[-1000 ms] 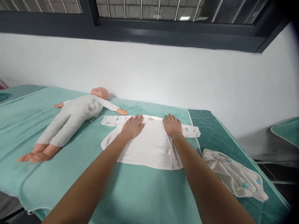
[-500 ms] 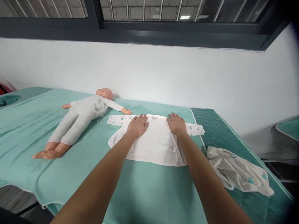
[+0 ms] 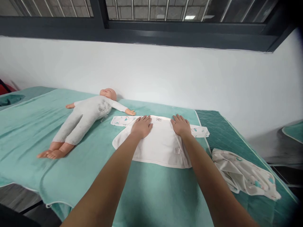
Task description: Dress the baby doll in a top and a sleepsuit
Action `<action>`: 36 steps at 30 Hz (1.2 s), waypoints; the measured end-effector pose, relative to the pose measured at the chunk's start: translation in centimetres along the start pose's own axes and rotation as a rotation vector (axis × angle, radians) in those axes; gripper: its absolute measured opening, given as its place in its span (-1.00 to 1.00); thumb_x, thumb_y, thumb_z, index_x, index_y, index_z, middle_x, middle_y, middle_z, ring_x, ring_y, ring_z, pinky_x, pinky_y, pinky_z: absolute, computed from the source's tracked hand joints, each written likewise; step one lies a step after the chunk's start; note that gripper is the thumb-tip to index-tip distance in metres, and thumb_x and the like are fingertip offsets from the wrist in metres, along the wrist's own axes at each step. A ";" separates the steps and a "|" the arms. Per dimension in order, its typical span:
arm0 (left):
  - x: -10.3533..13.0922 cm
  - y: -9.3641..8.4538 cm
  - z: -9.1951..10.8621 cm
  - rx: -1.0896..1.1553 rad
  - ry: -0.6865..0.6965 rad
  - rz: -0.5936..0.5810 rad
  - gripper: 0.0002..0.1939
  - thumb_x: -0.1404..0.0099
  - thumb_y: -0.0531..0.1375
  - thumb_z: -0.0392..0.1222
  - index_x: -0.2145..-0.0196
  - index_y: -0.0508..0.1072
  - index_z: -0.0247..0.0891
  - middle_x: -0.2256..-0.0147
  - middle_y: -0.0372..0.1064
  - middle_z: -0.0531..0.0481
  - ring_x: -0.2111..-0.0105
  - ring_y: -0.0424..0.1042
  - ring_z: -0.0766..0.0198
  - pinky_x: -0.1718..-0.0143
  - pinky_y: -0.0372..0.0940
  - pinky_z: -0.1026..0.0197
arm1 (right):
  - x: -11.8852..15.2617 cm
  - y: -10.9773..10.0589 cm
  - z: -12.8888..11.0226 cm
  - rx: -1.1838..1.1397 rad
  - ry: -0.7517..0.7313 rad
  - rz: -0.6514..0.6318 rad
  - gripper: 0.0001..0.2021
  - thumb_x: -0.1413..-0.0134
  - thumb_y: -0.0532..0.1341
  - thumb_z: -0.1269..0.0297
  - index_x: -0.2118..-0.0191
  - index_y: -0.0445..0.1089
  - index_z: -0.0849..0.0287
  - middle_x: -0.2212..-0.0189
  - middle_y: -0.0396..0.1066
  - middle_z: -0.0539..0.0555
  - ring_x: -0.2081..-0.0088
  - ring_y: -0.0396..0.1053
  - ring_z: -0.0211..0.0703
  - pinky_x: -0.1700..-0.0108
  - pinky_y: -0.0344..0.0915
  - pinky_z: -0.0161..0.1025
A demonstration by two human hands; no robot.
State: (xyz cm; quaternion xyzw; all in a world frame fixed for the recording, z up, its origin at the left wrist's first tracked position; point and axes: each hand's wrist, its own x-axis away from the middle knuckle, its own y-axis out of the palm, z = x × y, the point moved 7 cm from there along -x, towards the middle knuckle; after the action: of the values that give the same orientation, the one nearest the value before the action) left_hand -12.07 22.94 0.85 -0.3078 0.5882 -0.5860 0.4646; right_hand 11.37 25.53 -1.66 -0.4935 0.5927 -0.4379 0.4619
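A small dark printed mark [image 3: 158,119] sits at the neckline of a white baby top [image 3: 158,146] spread flat, its characters too small to read. Lower on the same garment, a small pale patch [image 3: 177,150], possibly a label, shows no legible lettering; no words, brands or numbers can be read.

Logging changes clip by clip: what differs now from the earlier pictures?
Only the camera's view shifted, sliding the scene rightward in frame; nothing was visibly moved, taken hold of or let go. The left hand and right hand stay flat on the spread baby shirt; baby doll and crumpled printed garment lie as before.
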 end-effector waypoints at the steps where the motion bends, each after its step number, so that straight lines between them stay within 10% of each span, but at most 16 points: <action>1: 0.0 0.0 0.0 0.001 0.001 0.003 -0.45 -0.46 -0.18 -0.01 -0.29 0.19 -0.17 -0.37 0.00 0.05 -0.36 -0.03 0.18 -0.37 -0.13 -0.01 | 0.0 0.0 0.0 0.001 -0.001 0.002 -0.41 -0.36 -0.26 0.01 -0.37 0.04 0.06 -0.43 -0.14 0.03 -0.42 -0.17 -0.04 -0.37 -0.16 0.09; 19: 0.1 -0.3 0.2 0.112 0.009 0.007 -0.48 -0.44 -0.12 -0.04 -0.26 0.24 -0.22 -0.36 0.03 -0.04 -0.36 -0.02 0.10 -0.36 -0.15 -0.08 | 0.1 0.1 -0.2 -0.008 -0.019 -0.007 -0.42 -0.35 -0.24 0.03 -0.36 0.06 0.09 -0.41 -0.08 0.10 -0.40 -0.11 0.00 -0.35 -0.13 0.12; 24: 0.6 -2.8 -1.9 0.213 0.022 0.020 -0.47 -0.46 -0.12 0.01 -0.26 0.24 -0.22 -0.32 0.13 -0.05 -0.36 0.01 0.14 -0.35 -0.06 0.01 | -0.1 -1.6 -0.7 -0.023 -0.036 -0.014 -0.43 -0.33 -0.14 0.03 -0.35 0.07 0.13 -0.40 -0.03 0.15 -0.40 -0.12 0.04 -0.35 -0.18 0.18; 29: 4.3 -10.0 -9.9 0.401 -0.125 0.247 -0.50 -0.43 -0.06 0.02 -0.19 0.32 -0.27 -0.24 0.26 -0.13 -0.27 0.17 0.14 -0.29 0.06 0.09 | -2.7 -3.7 -5.9 -0.084 -0.036 0.020 -0.42 -0.33 -0.13 0.02 -0.30 0.11 0.28 -0.28 0.16 0.34 -0.31 0.06 0.22 -0.25 0.04 0.20; 36: 12.8 -16.1 -27.6 0.251 -0.534 0.446 -0.50 -0.27 0.13 -0.08 -0.13 0.39 -0.32 -0.15 0.34 -0.22 -0.19 0.26 -0.06 -0.23 0.13 -0.09 | -7.5 -1.5 -25.8 -0.354 -0.232 -0.046 -0.42 -0.30 -0.06 0.02 -0.32 0.05 0.23 -0.27 0.19 0.29 -0.26 0.18 0.09 -0.23 0.14 -0.07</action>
State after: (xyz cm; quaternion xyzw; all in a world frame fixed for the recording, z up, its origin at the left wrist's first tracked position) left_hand -44.87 20.45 10.95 -0.2548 0.4224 -0.4369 0.7522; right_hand -12.95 34.40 5.58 -0.6273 0.5919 -0.2777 0.4232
